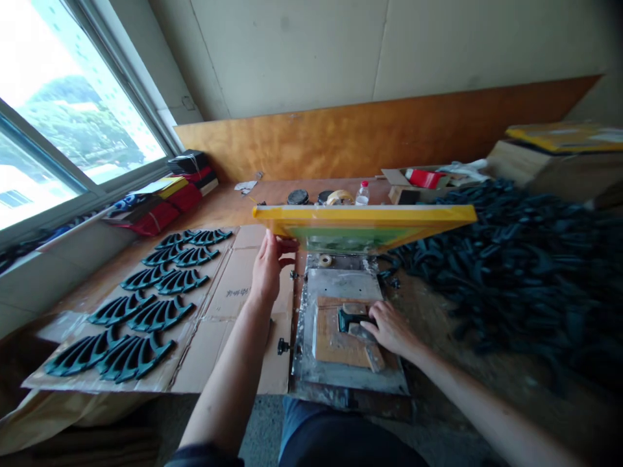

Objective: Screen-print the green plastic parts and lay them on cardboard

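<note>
A screen printing frame [365, 213], yellow-edged with a green mesh, is tilted up over a metal base plate [341, 285]. My left hand [268, 264] is at its left lower edge, fingers curled against it; part of the grip is hidden. On the base plate lies a wooden board [328, 347] with small raised blocks. My right hand [387, 324] pinches a dark green plastic piece [353, 319] on this board, thumb and fingers at its right end.
Several fan-shaped dark green parts [163, 314] lie in rows on flattened cardboard [219, 337] at the left. A large heap of dark parts [491, 272] covers the right side. Behind the frame stand a red-capped bottle [363, 193] and tape rolls [339, 197]. A black knob [283, 346] sits beside the plate.
</note>
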A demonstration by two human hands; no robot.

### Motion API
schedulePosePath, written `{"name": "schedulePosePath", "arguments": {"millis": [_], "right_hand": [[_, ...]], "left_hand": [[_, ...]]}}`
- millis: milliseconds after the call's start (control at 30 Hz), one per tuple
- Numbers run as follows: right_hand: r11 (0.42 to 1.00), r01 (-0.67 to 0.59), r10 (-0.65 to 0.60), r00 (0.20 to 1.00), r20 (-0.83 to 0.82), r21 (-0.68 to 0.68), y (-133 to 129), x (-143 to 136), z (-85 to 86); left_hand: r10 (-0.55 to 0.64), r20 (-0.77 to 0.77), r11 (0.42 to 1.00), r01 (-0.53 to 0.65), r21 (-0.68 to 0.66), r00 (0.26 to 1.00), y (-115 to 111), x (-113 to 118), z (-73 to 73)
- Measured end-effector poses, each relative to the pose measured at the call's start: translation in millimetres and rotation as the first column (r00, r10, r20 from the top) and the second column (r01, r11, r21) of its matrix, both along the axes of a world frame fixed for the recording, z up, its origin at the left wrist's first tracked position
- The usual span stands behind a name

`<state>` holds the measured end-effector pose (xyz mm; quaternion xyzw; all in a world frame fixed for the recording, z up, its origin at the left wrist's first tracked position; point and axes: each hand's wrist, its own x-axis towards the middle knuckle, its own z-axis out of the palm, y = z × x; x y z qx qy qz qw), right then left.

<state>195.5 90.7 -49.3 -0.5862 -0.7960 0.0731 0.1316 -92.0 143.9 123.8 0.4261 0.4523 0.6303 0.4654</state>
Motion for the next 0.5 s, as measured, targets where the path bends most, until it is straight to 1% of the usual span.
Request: {"name": "schedulePosePath", "arguments": {"millis": [33, 67, 100, 133, 167, 200, 233, 267, 300, 333, 367, 400, 433, 467, 500], "right_hand": [[0.999, 0.018, -0.017, 1.000, 0.022, -0.026, -6.0, -10.7, -2.2], [0.997, 0.054, -0.054, 0.998, 0.012, -0.052, -11.0, -21.0, -1.2], [0.993, 0.101, -0.103, 0.994, -0.026, -0.065, -15.9, -31.2, 2.5], [0.987, 0.149, -0.154, 0.985, -0.083, -0.056, -21.3, -41.8, 8.1], [0.983, 0.184, -0.185, 0.971, -0.149, -0.025, -27.5, -52.9, 14.7], [0.983, 0.183, -0.173, 0.962, -0.213, 0.029, -34.3, -64.0, 21.4], [0.987, 0.129, -0.101, 0.960, -0.262, 0.093, -41.0, -73.9, 27.4], [0.989, 0.023, 0.022, 0.957, -0.290, 0.149, -46.7, -81.0, 32.2], [0.976, -0.109, 0.162, 0.940, -0.299, 0.186, -50.6, -83.4, 35.3], [0.952, -0.232, 0.283, 0.915, -0.288, 0.200, -51.9, -79.3, 36.3], [0.932, -0.306, 0.350, 0.899, -0.262, 0.194, -50.4, -67.8, 35.1], [0.934, -0.314, 0.346, 0.914, -0.214, 0.169, -46.3, -48.6, 31.7], [0.958, -0.257, 0.274, 0.951, -0.142, 0.130, -40.2, -22.8, 26.2], [0.984, -0.148, 0.153, 0.987, -0.045, 0.098, -33.3, 7.8, 19.0], [0.998, -0.012, 0.008, 0.997, 0.073, 0.065, -26.9, 40.7, 10.7]], "left_hand": [[0.055, 0.009, 0.998, -0.055, -0.016, 0.998, -6.0, 6.3, -7.6], [0.069, 0.015, 0.995, -0.067, -0.072, 0.998, -17.0, 14.0, -19.9], [0.017, 0.018, 0.984, -0.014, -0.176, 1.000, -32.2, 23.2, -36.2], [-0.067, 0.031, 0.951, 0.073, -0.301, 0.997, -50.5, 33.4, -55.2], [-0.260, 0.071, 0.841, 0.262, -0.473, 0.963, -70.1, 43.9, -75.4], [-0.381, 0.136, 0.709, 0.384, -0.592, 0.915, -89.3, 53.6, -95.0], [-0.368, 0.189, 0.672, 0.401, -0.622, 0.910, -106.1, 61.5, -112.4], [-0.334, 0.240, 0.654, 0.408, -0.637, 0.911, -119.0, 66.0, -126.4], [-0.265, 0.268, 0.658, 0.377, -0.652, 0.926, -127.1, 65.9, -136.4], [-0.191, 0.271, 0.673, 0.327, -0.663, 0.943, -130.3, 60.1, -142.8], [-0.134, 0.241, 0.686, 0.266, -0.678, 0.961, -129.3, 48.3, -146.3], [-0.093, 0.167, 0.694, 0.184, -0.696, 0.982, -125.3, 30.6, -148.0], [-0.073, 0.053, 0.707, 0.089, -0.702, 0.996, -120.0, 7.9, -149.0], [-0.064, -0.104, 0.730, -0.024, -0.683, 0.992, -115.0, -18.2, -150.5], [-0.056, -0.284, 0.746, -0.149, -0.649, 0.957, -111.4, -45.8, -153.2]]}}
